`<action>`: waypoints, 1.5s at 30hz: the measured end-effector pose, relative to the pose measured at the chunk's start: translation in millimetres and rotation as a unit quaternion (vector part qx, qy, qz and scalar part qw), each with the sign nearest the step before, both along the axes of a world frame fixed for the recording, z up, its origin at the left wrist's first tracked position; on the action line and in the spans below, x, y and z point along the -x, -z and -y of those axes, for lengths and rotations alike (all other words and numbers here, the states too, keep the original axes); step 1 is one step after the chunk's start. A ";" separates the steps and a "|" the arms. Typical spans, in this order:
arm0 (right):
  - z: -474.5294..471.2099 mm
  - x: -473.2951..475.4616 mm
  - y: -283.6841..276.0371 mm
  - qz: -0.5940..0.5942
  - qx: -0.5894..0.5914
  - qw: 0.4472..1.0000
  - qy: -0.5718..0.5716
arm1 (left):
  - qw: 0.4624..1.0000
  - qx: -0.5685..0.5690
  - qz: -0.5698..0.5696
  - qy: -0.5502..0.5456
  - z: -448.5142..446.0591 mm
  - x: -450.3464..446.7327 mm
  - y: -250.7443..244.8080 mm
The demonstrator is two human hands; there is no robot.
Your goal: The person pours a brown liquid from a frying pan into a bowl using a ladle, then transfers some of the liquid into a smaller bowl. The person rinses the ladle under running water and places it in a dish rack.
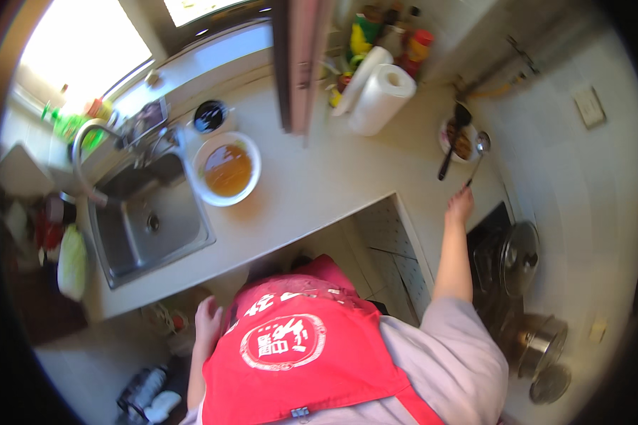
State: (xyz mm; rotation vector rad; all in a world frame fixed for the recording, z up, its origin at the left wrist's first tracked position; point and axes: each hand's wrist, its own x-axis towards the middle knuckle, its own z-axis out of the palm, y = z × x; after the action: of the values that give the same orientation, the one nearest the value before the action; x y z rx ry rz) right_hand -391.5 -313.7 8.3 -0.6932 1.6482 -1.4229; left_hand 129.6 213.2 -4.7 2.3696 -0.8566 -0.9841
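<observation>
My right hand [461, 204] grips the dark handle of a metal ladle [482, 144], its bowl up beside a white bowl [475, 154] of brown food. Across that bowl lies a black-handled utensil [446, 161], its dark head partly over the food. My left hand [207, 319] hangs at my side by the red apron [324, 388], below the counter edge, and nothing shows in it. On the counter, right of the sink, sits a white bowl [257, 172] holding amber-brown liquid. Behind it stands a container [211, 116] with dark contents.
A steel sink [178, 218] with a curved faucet [80, 141] is on the left. Paper towel rolls [381, 103] and several bottles [393, 37] stand at the back. A glass lid [520, 258], the dark stove [486, 239] and a steel pot [539, 340] are at right. A napa cabbage [72, 265] lies left.
</observation>
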 end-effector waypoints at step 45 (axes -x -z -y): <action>-207.7 -792.8 66.7 -0.307 0.238 0.694 -0.606 | 0.336 0.178 -0.818 -0.432 37.2 -199.8 -26.1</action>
State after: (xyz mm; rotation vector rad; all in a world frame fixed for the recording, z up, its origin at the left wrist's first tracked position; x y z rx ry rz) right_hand 401.3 -105.9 -58.4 -2.2177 0.7230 -0.5488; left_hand 329.4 176.1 21.4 0.2111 0.8680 -1.5336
